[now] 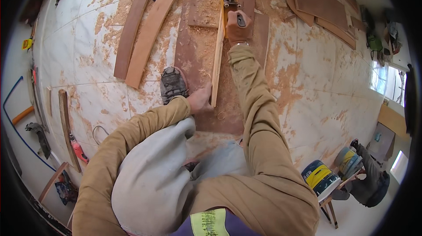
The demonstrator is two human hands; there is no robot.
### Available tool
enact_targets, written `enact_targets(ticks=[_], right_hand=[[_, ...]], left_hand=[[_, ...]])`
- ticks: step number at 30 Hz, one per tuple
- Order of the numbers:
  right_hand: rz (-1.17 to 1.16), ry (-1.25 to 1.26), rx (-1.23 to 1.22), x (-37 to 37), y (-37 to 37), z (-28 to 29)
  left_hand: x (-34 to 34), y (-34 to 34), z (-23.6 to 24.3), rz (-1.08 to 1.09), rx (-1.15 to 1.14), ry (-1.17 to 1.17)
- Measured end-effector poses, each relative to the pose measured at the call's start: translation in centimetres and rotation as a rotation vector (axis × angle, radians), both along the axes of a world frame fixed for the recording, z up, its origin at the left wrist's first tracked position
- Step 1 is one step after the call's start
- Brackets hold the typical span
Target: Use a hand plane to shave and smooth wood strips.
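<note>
My right hand (240, 28) is wrapped round the rear handle of a hand plane (222, 3) with an orange-yellow body and a dark front knob. The plane lies along the far part of a narrow, light wooden strip (217, 62), set on edge and pointing away from me. At the strip's near end, my left hand (200, 99) grips it low down; some of its fingertips are hidden. Under both lies a reddish-brown board (188, 56) strewn with shavings. My shoe (173, 85) rests just left of the strip, close to my left hand.
Two long curved-looking boards (151, 32) lie to the left on the tiled floor (99, 60), among scattered shavings. Farther left is a red power tool (78, 150) beside a timber piece (64, 113). Sheet offcuts (318, 1) lie far right; paint buckets (320, 176) stand near right.
</note>
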State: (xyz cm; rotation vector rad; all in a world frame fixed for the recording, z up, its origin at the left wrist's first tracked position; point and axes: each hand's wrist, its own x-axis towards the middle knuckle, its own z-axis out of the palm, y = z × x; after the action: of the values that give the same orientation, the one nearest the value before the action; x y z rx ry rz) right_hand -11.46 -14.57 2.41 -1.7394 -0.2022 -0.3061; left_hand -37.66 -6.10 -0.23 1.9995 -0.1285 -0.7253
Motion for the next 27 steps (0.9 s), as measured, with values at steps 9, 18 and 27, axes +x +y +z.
enact_targets(ticks=[9,18,27], right_hand=[[0.016,0.233,-0.178,-22.8,-6.8,4.0],[-0.032,-0.030,0.013,6.3,1.9,0.4],[0.071,0.231,-0.213,-25.7,-7.3,4.8]], left_hand=[[-0.6,0.0,-2.1,0.049,-0.149,0.007],[0.2,0.1,0.3,0.006,-0.008,0.006],[-0.6,-0.2,-1.6,0.106,-0.191,-0.050]])
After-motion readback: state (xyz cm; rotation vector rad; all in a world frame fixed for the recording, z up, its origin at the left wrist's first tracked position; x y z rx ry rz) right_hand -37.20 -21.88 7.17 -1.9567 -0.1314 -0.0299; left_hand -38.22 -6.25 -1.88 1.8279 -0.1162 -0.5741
